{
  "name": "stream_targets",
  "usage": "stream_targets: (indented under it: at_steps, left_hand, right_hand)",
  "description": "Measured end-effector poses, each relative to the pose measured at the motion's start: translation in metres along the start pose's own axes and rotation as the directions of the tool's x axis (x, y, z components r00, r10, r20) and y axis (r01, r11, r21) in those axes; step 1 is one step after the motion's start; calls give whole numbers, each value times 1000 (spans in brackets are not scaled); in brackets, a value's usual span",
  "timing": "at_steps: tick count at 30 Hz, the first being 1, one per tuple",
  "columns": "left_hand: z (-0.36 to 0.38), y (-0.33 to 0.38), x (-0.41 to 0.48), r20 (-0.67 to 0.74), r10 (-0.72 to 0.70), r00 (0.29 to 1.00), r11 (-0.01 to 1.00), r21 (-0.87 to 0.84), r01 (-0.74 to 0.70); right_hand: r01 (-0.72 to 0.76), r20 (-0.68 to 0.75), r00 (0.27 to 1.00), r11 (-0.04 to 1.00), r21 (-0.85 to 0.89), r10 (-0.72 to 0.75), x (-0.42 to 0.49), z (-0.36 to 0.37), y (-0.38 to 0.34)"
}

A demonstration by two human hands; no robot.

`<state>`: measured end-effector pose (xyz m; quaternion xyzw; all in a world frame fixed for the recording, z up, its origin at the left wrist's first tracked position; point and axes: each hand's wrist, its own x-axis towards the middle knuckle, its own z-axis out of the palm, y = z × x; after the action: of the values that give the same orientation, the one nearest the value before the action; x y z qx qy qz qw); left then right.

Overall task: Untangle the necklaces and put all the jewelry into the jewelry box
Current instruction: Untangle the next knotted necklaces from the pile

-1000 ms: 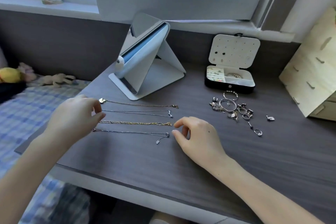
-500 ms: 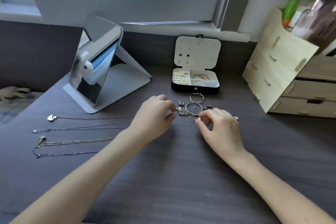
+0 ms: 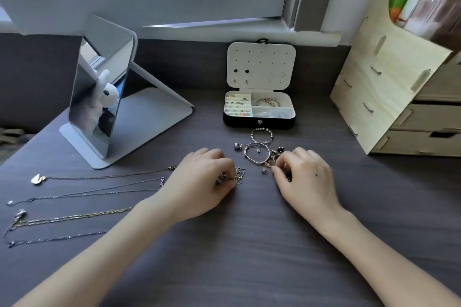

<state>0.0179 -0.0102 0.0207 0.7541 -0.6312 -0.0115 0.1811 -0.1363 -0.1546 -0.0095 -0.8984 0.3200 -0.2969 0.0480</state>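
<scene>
Several necklaces [image 3: 99, 190] lie stretched out in parallel rows on the left of the dark desk [image 3: 249, 257]. A heap of small jewelry [image 3: 259, 154], with bracelets, rings and charms, lies just in front of the open black jewelry box [image 3: 259, 122]. My left hand [image 3: 199, 182] pinches a small silver chain piece [image 3: 237, 174] at the heap's left edge. My right hand [image 3: 304, 179] pinches small pieces at the heap's right edge, its fingers curled over them. The box's white lid stands upright and holds a few earrings.
A tilted standing mirror [image 3: 99, 104] stands at the back left. A wooden drawer organizer [image 3: 399, 97] stands at the right, with a bottle [image 3: 439, 7] on top. The window sill [image 3: 224, 30] runs behind the desk.
My view swung right from the necklaces to the heap. Both hands left the laid-out necklaces and moved to the heap. My left hand has pulled a chain piece a little toward me.
</scene>
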Motion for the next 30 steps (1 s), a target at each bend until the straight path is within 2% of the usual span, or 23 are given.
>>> stream_targets:
  at_steps: [7,11,14,17,25,30]
  left_hand:
    - [-8,7,-28,131,-36,991,972,-224,65]
    - [-8,-1,-30,56,-87,995,940,-326,100]
    - [-7,-7,-30,28,-147,989,934,-325,148]
    - [-7,-10,-32,81,-143,986,937,-311,161]
    - [-2,-11,-36,110,-138,984,941,-294,165]
    - [-2,-9,-40,91,-96,991,966,-234,115]
  right_hand:
    - [59,-16,998,994,87,-58,-6,-12,-11]
    - [174,116,970,943,284,-214,-19,-21,-28]
    - [221,211,927,906,360,-310,-28,-20,-42]
    - [264,245,897,890,371,-368,-31,-13,-53]
    - [341,172,886,856,388,-431,-38,-16,-51]
    - [238,205,905,844,480,-373,-35,-28,-43]
